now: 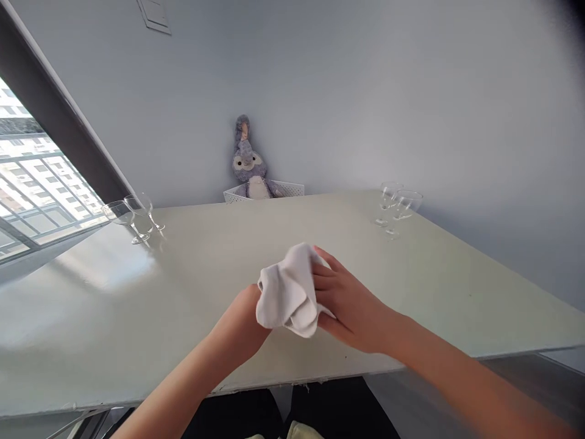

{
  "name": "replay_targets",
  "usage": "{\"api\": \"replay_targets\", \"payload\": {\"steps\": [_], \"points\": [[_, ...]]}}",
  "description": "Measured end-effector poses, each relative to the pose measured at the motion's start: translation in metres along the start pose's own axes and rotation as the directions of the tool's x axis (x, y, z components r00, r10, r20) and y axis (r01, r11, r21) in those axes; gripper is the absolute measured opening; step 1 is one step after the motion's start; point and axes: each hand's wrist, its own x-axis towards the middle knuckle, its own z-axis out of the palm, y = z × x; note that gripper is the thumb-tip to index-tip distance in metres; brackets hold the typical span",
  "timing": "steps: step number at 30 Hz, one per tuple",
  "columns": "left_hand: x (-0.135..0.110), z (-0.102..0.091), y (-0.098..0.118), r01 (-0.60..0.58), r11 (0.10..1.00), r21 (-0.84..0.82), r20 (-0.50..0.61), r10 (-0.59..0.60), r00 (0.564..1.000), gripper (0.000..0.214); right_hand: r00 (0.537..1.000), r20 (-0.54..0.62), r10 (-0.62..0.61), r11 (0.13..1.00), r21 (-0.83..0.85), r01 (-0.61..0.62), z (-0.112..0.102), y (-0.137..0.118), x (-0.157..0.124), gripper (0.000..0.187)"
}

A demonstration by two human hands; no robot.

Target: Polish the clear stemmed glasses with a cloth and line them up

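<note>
A crumpled white cloth (pixel 287 292) is bunched between my two hands, above the near half of the table. My right hand (pixel 342 299) is closed on the cloth's right side, its fingers bent against the fabric. From the left, my left hand (pixel 249 320) reaches in under the cloth, which covers its fingers. Whether anything is wrapped inside the folds cannot be seen.
On the pale glossy table (pixel 219 256), two clear stemmed glasses (pixel 137 225) stand at the far left. Two more stemmed glasses (pixel 397 210) are at the far right. A grey plush toy (pixel 253 167) sits in a white basket (pixel 292 189) beyond the back edge.
</note>
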Motion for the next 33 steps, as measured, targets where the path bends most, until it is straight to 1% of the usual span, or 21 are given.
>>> {"api": "replay_targets", "payload": {"steps": [1,2,4,5,7,8,9,12,14,15,17,19,20,22,24,26,28,30,31,32,33], "points": [[-0.001,0.001,0.002,-0.026,0.997,0.068,-0.016,0.027,1.000,0.025,1.000,-0.005,0.007,1.000,-0.002,-0.007,-0.002,0.001,0.008,0.026],[-0.001,0.002,0.004,-0.062,0.986,0.155,-0.027,0.067,0.997,0.024,0.999,-0.016,0.035,0.999,0.035,-0.034,-0.004,0.003,0.014,0.029],[-0.002,0.003,0.009,-0.124,0.931,0.342,-0.033,0.144,0.989,0.022,0.988,-0.026,0.155,0.973,0.179,-0.148,-0.006,0.011,0.022,0.036],[-0.002,0.003,0.010,-0.144,0.900,0.411,-0.028,0.170,0.985,0.021,0.971,-0.005,0.239,0.936,0.265,-0.229,-0.005,0.015,0.023,0.041],[-0.003,0.004,0.012,-0.163,0.872,0.462,-0.027,0.198,0.980,0.021,0.912,0.062,0.406,0.809,0.440,-0.390,-0.002,0.024,0.021,0.049],[-0.004,0.005,0.012,-0.170,0.868,0.467,-0.024,0.205,0.979,0.021,0.879,0.087,0.470,0.729,0.523,-0.442,0.002,0.028,0.018,0.051],[-0.004,0.007,0.012,-0.174,0.866,0.469,-0.020,0.208,0.978,0.020,0.850,0.095,0.519,0.651,0.600,-0.465,0.005,0.031,0.016,0.052],[-0.007,0.014,0.008,-0.182,0.878,0.443,-0.004,0.205,0.979,0.019,0.781,0.053,0.622,0.467,0.776,-0.424,0.015,0.034,0.009,0.047],[-0.009,0.020,0.007,-0.190,0.898,0.397,-0.022,0.216,0.976,0.019,0.750,0.053,0.659,0.353,0.859,-0.371,0.019,0.030,0.006,0.044],[-0.010,0.023,0.007,-0.193,0.911,0.365,-0.042,0.223,0.974,0.020,0.745,0.057,0.664,0.294,0.896,-0.331,0.020,0.027,0.005,0.042],[-0.013,0.029,0.008,-0.192,0.937,0.293,-0.092,0.228,0.969,0.020,0.751,0.056,0.658,0.183,0.956,-0.231,0.020,0.019,0.004,0.039],[-0.015,0.035,0.011,-0.183,0.956,0.227,-0.126,0.215,0.968,0.021,0.763,0.029,0.646,0.114,0.985,-0.133,0.020,0.010,0.004,0.039],[-0.016,0.037,0.014,-0.183,0.963,0.196,-0.137,0.212,0.968,0.021,0.766,0.002,0.643,0.103,0.991,-0.089,0.022,0.005,0.004,0.040],[-0.017,0.041,0.019,-0.190,0.976,0.109,-0.152,0.205,0.967,0.021,0.762,-0.058,0.645,0.110,0.994,-0.017,0.026,-0.002,0.005,0.041],[-0.018,0.044,0.023,-0.182,0.983,0.004,-0.172,0.180,0.969,0.021,0.739,-0.104,0.666,0.139,0.990,0.015,0.035,-0.008,0.005,0.042],[-0.018,0.045,0.027,-0.152,0.984,-0.092,-0.188,0.132,0.973,0.023,0.693,-0.122,0.711,0.174,0.985,-0.005,0.047,-0.012,0.004,0.042],[-0.017,0.045,0.029,-0.128,0.979,-0.161,-0.187,0.097,0.977,0.024,0.629,-0.137,0.765,0.211,0.977,-0.043,0.060,-0.015,0.001,0.044],[-0.016,0.045,0.028,-0.129,0.962,-0.239,-0.169,0.090,0.982,0.026,0.564,-0.170,0.808,0.258,0.963,-0.079,0.074,-0.020,-0.004,0.046],[-0.015,0.044,0.027,-0.135,0.951,-0.278,-0.159,0.093,0.983,0.026,0.542,-0.196,0.817,0.294,0.950,-0.101,0.080,-0.022,-0.007,0.047],[-0.014,0.043,0.025,-0.143,0.938,-0.314,-0.157,0.097,0.983,0.026,0.533,-0.225,0.816,0.341,0.931,-0.129,0.085,-0.025,-0.010,0.047],[-0.012,0.042,0.024,-0.148,0.926,-0.349,-0.156,0.098,0.983,0.025,0.545,-0.255,0.799,0.400,0.902,-0.165,0.089,-0.028,-0.013,0.046]]}}
